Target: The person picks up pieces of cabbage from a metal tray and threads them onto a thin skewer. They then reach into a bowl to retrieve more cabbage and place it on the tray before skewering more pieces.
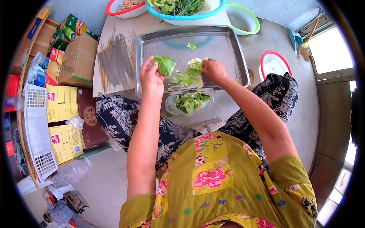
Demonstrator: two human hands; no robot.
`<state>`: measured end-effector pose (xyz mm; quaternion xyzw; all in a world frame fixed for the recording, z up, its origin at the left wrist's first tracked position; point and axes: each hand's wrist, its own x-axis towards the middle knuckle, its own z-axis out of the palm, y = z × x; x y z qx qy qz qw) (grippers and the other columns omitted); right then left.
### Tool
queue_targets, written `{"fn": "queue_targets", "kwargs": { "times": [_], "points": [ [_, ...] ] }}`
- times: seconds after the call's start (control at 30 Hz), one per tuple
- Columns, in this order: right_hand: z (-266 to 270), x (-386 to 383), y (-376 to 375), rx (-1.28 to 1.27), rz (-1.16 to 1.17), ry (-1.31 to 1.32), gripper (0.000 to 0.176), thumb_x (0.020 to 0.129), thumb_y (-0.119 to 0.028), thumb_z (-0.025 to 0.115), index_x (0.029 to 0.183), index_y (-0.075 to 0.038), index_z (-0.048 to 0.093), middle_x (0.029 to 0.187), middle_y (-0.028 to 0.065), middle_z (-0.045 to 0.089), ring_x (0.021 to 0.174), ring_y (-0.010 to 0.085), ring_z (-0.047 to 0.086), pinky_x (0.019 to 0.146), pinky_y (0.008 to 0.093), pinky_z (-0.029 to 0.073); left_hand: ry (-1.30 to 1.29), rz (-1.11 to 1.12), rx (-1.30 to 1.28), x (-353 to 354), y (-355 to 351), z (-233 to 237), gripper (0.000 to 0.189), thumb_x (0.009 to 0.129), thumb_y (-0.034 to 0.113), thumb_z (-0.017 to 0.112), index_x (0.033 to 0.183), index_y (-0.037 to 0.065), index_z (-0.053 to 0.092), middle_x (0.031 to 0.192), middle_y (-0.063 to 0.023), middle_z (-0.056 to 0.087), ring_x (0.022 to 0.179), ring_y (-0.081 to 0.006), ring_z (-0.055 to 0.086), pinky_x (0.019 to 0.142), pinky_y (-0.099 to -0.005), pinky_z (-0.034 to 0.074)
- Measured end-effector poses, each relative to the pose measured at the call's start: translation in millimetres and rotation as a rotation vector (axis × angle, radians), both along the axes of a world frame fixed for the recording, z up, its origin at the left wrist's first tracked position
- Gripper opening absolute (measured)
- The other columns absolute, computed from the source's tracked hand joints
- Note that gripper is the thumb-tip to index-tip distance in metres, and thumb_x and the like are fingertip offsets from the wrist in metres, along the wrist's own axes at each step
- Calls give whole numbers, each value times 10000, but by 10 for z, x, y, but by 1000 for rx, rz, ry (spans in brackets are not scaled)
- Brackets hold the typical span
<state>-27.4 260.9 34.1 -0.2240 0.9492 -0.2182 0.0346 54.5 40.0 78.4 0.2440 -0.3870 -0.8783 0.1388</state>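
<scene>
My left hand point(152, 78) is closed on a folded green leaf point(165, 65) above the left part of a metal tray point(240, 57). Over the tray's right part, my right hand point(215, 71) has its fingers pressed together at the edge of some pale green leaf pieces point(194, 67). More torn leaf pieces point(182, 79) lie on the tray between my hands. A small scrap point(191, 46) rests farther back on it. Below the tray's near edge sits a plastic bag of leaves point(189, 102).
Thin sticks point(116, 57) lie on the table left of the tray. Behind it stand a blue-rimmed basin of greens point(178, 17) and a red-rimmed bowl point(127, 14). A green-rimmed basin point(243, 19) and a red-rimmed bucket point(274, 64) are at the right. Boxes point(78, 60) fill the left.
</scene>
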Motion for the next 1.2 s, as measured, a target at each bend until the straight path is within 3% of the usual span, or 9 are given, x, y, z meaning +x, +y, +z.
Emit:
{"fn": "queue_targets", "kwargs": {
  "times": [0.07, 0.17, 0.23, 0.37, 0.6, 0.7, 0.73, 0.9, 1.2],
  "points": [
    [-72, -128, 23, 48, -7, -11, 115, 760, -169, 619, 841, -92, 645, 843, 106, 641, 776, 291, 607, 672, 396, 469, 0, 1, 6, 24, -16, -12, 254, 887, 43, 530, 1136, 94, 512, 1092, -88, 568, 964, -227, 589, 811, -401, 518],
    [-36, -311, 134, -374, -68, -330, 129, 733, -172, 666, 810, -71, 689, 711, 78, 656, 611, 163, 587, 596, 312, 468, -25, 1, 15, 49, 20, -14, 260, 885, 44, 533, 1140, 92, 515, 1076, -91, 574, 953, -226, 594, 804, -403, 520],
    [164, -377, 187, -530, -164, -616, 124, 763, -162, 672, 800, -44, 658, 642, 2, 588, 509, 79, 453, 469, 248, 362, -38, -20, 12, 54, 77, -15, 259, 874, 26, 533, 1125, 93, 531, 1012, -69, 576, 860, -178, 606, 690, -347, 534],
    [652, -376, 287, -749, -96, -911, 87, 831, -140, 623, 820, -59, 594, 551, -77, 393, 447, 24, 268, 417, 221, 183, -92, -102, -44, 67, 209, -69, 262, 881, 30, 522, 1135, 91, 530, 1019, -75, 586, 905, -182, 611, 708, -347, 537],
    [984, -157, 74, -569, 57, -636, 108, 822, -145, 630, 802, -44, 599, 612, -48, 485, 525, 36, 407, 469, 202, 321, -91, -228, -157, 81, 425, -48, 240, 883, 31, 514, 1117, 77, 539, 966, -54, 565, 862, -166, 614, 684, -325, 544],
    [1021, -16, -85, -372, 228, -277, 113, 781, -123, 647, 827, -22, 625, 778, 46, 639, 724, 119, 575, 674, 272, 476, -112, -257, -155, 83, 484, -2, 240, 882, 30, 509, 1117, 70, 536, 983, -65, 574, 860, -171, 615, 684, -321, 546],
    [1040, 42, -141, -346, 252, -177, 129, 728, -155, 645, 801, -49, 647, 783, 122, 656, 730, 246, 637, 665, 339, 491, -117, -271, -148, 87, 494, 6, 238, 884, 34, 504, 1118, 67, 533, 991, -69, 578, 859, -171, 614, 680, -320, 543],
    [986, 282, -296, -188, 383, 75, 124, 735, -174, 613, 794, -65, 617, 772, 118, 643, 743, 324, 612, 666, 413, 483, -101, -312, -78, 97, 480, 6, 218, 905, 80, 478, 1116, 54, 525, 1012, -72, 585, 858, -170, 608, 701, -334, 522],
    [918, 164, -162, -523, 94, -232, 166, 776, -146, 656, 884, -21, 639, 728, 92, 635, 658, 153, 582, 632, 289, 466, -81, -292, 0, 122, 495, 80, 240, 920, 124, 481, 1141, 39, 514, 1038, -78, 577, 914, -202, 583, 731, -363, 499]
  ]
}}
